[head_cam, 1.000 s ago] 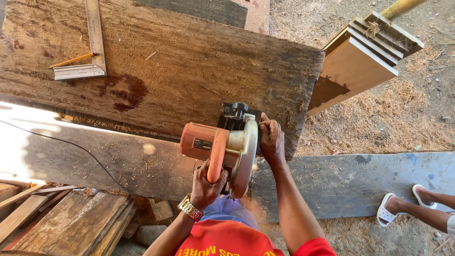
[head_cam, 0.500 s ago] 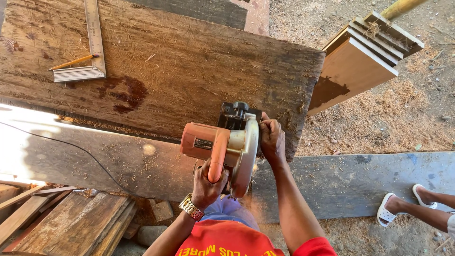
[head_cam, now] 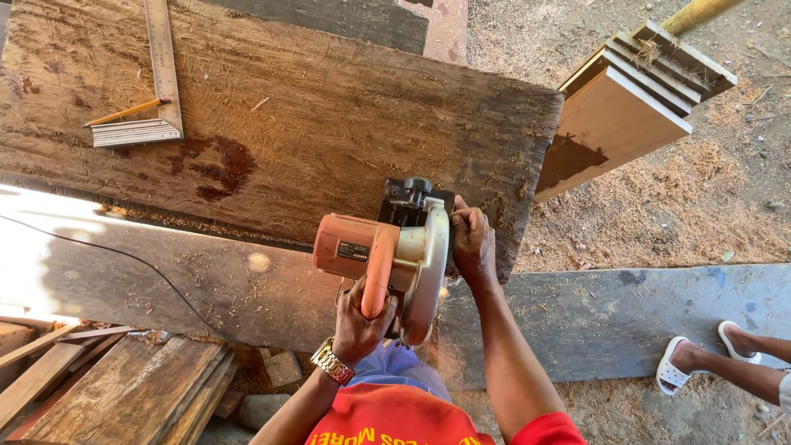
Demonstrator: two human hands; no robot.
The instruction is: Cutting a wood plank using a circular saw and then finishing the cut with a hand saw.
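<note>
An orange circular saw (head_cam: 387, 255) with a grey blade guard rests at the near edge of a big weathered wooden board (head_cam: 329, 124). My left hand (head_cam: 362, 317), with a gold wristwatch, is wrapped around the saw's orange handle. My right hand (head_cam: 471, 243) presses on the board's near right corner, right beside the blade guard. The blade itself is hidden under the guard.
A metal try square (head_cam: 161, 82) and a yellow pencil (head_cam: 128, 111) lie on the board's far left. The saw's black cable (head_cam: 124, 255) runs left across a grey plank (head_cam: 206, 280). Stacked boards (head_cam: 634, 99) lean at right. Another person's sandalled feet (head_cam: 709, 358) stand on sawdust. Scrap wood (head_cam: 115, 395) lies lower left.
The saw and both hands have barely moved; the view has shifted a little.
</note>
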